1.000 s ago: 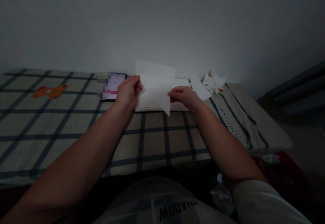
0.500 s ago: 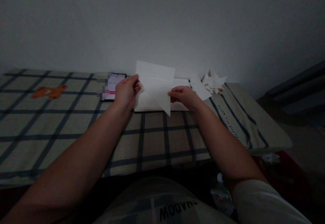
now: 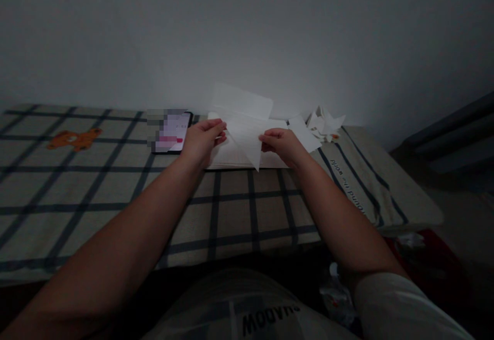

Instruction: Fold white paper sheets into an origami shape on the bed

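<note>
- Left hand (image 3: 200, 142) pinches the left edge of a folded paper sheet (image 3: 243, 124)
- Right hand (image 3: 283, 144) pinches its right edge
- Sheet held above a paper stack (image 3: 231, 157) beside a phone (image 3: 172, 131)

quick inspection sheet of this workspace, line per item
surface: plaid cloth with dark grid lines and an orange bear print
job's things: white paper sheet, partly folded, held up above a flat paper stack
clutter: folded paper pieces at the far right; lit phone left of the stack
hands: left hand and right hand each pinch a side of the sheet
cables: nothing seen
surroundings: plain wall behind; dim light
</note>
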`<state>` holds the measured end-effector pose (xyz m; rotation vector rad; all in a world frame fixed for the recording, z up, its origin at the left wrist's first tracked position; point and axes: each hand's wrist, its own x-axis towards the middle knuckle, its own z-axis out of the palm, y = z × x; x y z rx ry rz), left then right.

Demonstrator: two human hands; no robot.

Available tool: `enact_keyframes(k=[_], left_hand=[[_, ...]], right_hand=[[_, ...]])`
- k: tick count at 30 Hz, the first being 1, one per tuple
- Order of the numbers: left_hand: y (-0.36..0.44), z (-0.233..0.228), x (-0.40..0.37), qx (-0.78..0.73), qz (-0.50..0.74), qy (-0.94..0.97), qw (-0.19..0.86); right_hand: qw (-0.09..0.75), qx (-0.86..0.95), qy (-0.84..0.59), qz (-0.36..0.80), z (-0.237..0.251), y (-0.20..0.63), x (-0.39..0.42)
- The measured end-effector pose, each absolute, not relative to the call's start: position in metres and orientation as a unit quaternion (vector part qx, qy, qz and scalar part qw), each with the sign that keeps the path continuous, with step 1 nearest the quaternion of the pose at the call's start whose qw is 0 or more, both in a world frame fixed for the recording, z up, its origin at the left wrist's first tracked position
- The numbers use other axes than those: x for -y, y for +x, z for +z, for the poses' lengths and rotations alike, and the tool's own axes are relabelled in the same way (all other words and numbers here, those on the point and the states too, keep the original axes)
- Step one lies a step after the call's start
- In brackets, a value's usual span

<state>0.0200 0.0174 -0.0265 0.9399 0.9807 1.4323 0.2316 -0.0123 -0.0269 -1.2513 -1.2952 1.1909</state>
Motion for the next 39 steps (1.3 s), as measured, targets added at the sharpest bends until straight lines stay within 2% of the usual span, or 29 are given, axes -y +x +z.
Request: enact_keyframes(k=[4,9,17,32,39], left_hand=[[0.022,-0.025,-0.014,-0.421,0.606,0.388,0.553],[0.024,-0.024,-0.01,-0.421,0.536,0.42,0.599],[0.026,-0.026,-0.006,-0.427,0.501,0.459,0.597],[0.026,-0.021,-0.005,-0.435,0.509,0.418,0.614],[0.023,-0.024,-0.004,-0.412,0.509,0.489,0.577]], right_hand=[[0.476,0.531,-0.502,0.49,-0.029,0.232,0.012],[0.473,0.529,-0.518,0.478,-0.027,0.232,0.012],[0.488,0.522,-0.512,0.477,-0.027,0.231,0.012],[0.48,0.536,-0.492,0.49,-0.031,0.23,0.01],[0.477,0.546,-0.496,0.478,-0.033,0.235,0.008]])
